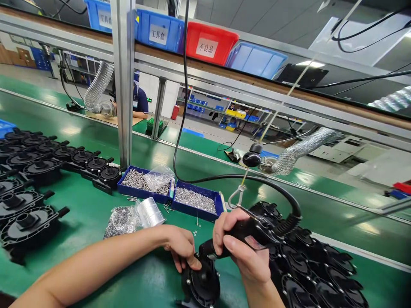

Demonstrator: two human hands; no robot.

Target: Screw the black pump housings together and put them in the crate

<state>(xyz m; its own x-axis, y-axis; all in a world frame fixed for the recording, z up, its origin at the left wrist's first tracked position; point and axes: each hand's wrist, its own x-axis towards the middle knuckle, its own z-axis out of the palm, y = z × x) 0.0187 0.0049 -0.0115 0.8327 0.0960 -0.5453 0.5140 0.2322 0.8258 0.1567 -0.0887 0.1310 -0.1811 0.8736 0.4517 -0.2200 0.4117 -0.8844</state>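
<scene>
My right hand (253,261) is wrapped round a black electric screwdriver (237,233), tilted, with its nose down at the rim of a round black plastic housing (204,286). A cable leaves its rear end, and a metal hook and cord hold it from above. On the housing's upper left edge, my left hand (182,246) grips with the thumb pressed on top and the fingers down its side. Silver screw heads show around the rim. The screwdriver's tip is hidden behind my left fingers and the housing.
Beyond my hands stand a blue tray of long screws (141,182) and a blue tray of nuts (197,201). A bag of small parts (120,220) lies nearer. Similar housings fill the left (28,226) and right (302,261). A metal post (124,85) rises behind; a person (140,100) sits across.
</scene>
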